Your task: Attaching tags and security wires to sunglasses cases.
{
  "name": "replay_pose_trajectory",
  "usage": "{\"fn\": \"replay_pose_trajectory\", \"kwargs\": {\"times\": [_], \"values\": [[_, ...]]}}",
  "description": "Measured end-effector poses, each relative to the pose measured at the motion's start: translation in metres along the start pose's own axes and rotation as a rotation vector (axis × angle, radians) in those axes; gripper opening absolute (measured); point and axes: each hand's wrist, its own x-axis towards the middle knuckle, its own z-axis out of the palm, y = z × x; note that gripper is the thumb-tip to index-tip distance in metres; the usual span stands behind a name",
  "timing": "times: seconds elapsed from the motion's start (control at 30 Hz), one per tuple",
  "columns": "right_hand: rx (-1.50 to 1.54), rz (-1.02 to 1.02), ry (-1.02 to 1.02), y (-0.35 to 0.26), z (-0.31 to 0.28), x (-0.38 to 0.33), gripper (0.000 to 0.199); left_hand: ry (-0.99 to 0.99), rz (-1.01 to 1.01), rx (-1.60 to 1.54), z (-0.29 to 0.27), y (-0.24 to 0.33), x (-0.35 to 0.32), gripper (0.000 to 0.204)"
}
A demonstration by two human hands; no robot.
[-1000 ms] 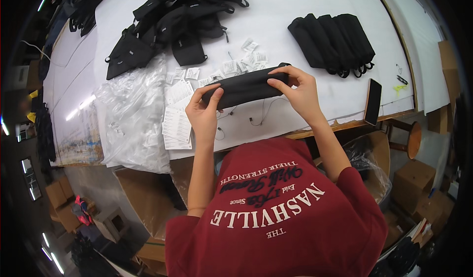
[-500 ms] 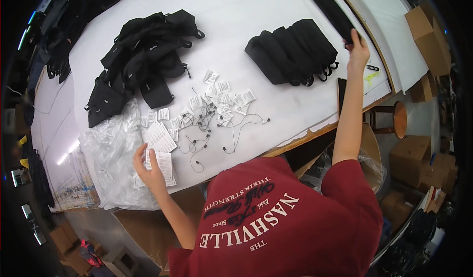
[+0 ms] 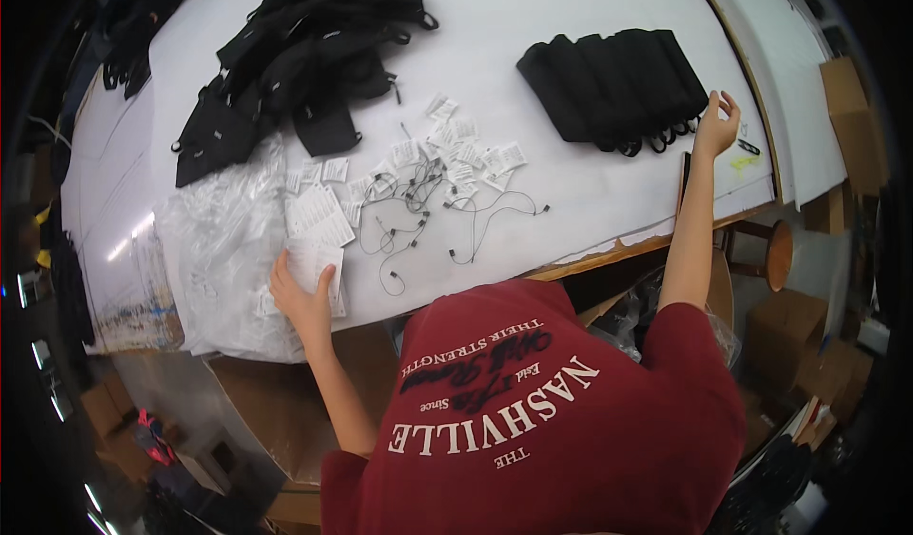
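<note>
My right hand is stretched out to the far right of the white table, fingers apart and empty, right beside the end of a row of folded black fabric pieces. My left hand lies at the table's near edge, gripping a white tag sheet that rests by a heap of clear plastic bags. Loose white tags and thin black strings are scattered between my hands. A loose pile of unfolded black fabric pieces sits at the far left.
Brown cardboard boxes and a round wooden stool stand on the floor to the right. More cardboard sits under the table's near edge. Dark items lie on the table's far left.
Both hands held one folded black piece before. My right hand carried it to the far right and is now empty by the row. My left hand dropped to the white tag sheet.
</note>
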Motion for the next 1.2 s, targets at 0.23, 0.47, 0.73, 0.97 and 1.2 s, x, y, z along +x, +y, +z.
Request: {"fn": "replay_pose_trajectory", "kwargs": {"times": [0.23, 0.47, 0.73, 0.97, 1.2], "values": [[0.531, -0.251, -1.152, -0.232, -0.088, -0.173, 0.009, 0.099, -0.046, -0.052, -0.001, -0.002, 0.001, 0.055], [0.376, -0.645, -1.68, -0.254, -0.093, -0.219, 0.013, -0.26, -0.274, -0.321, -0.037, -0.001, 0.006, 0.036], [0.396, -1.106, -1.704, -0.249, -0.087, -0.237, 0.014, -0.302, -0.337, -0.803, -0.037, 0.027, -0.004, 0.042], [0.489, -0.872, -1.705, -0.267, -0.098, -0.213, 0.013, -0.378, -0.394, -1.144, -0.006, 0.071, -0.023, 0.062], [0.858, -0.042, -1.851, -0.271, -0.104, -0.219, 0.012, -0.48, -0.223, -1.071, -0.004, 0.113, -0.021, 0.06]]}}
